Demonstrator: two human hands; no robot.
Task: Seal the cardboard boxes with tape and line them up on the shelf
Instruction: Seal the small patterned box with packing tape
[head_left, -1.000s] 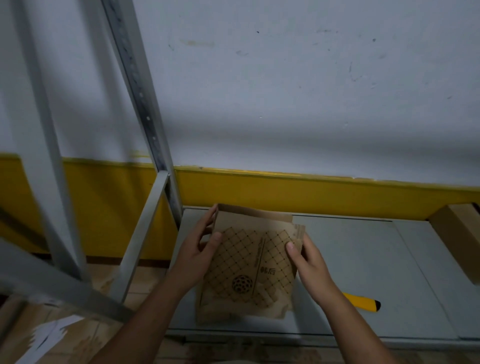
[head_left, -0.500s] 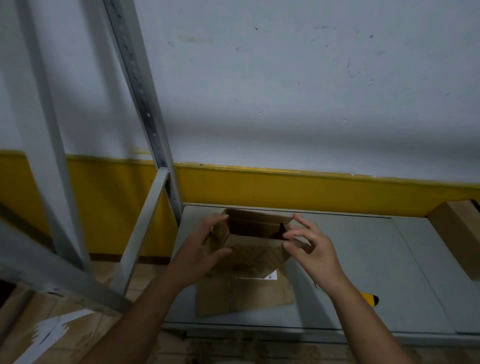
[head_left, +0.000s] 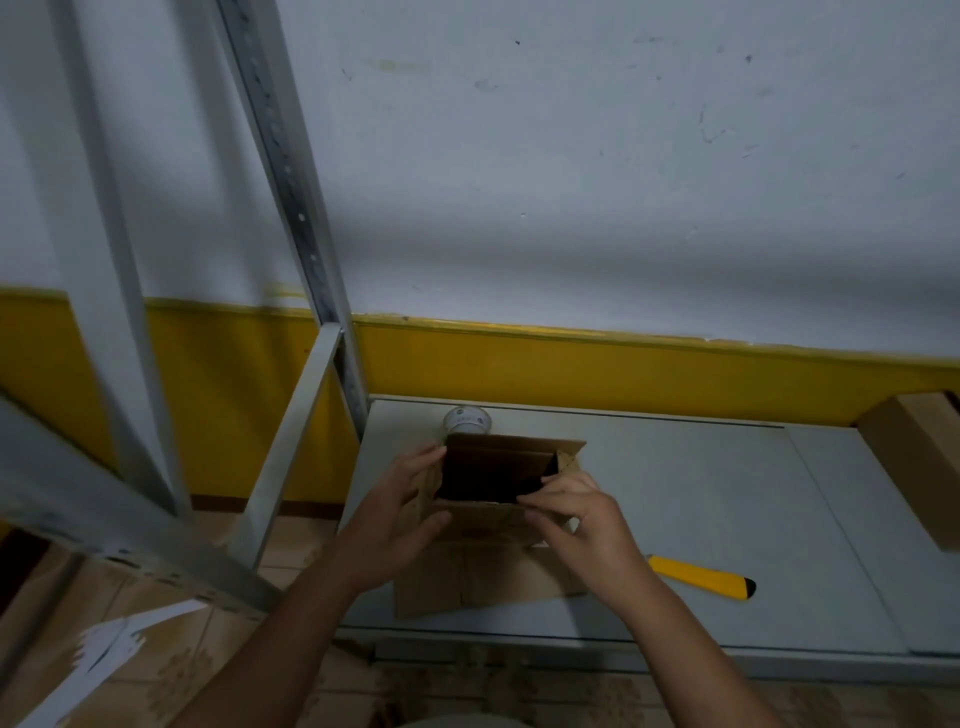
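left hand (head_left: 400, 514): comes in from lower left, thumb across the front face, fingers wrapped round the left wall of the cardboard box (head_left: 483, 577), so it's gripping it
right hand (head_left: 582, 525): wrist bent inward, fingertips pinching the near-right rim of the opening
cardboard box spot: standing on the shelf (head_left: 701, 493), front-left area, top gaping, no tape on it afaict
step tip: prob squaring it up; imo keep walls straight & fold the short flaps first so the seam meets b4 taping
knife (head_left: 701, 574): yellow, lying just right of the cardboard box
tape roll (head_left: 466, 421): right behind it, near the back edge
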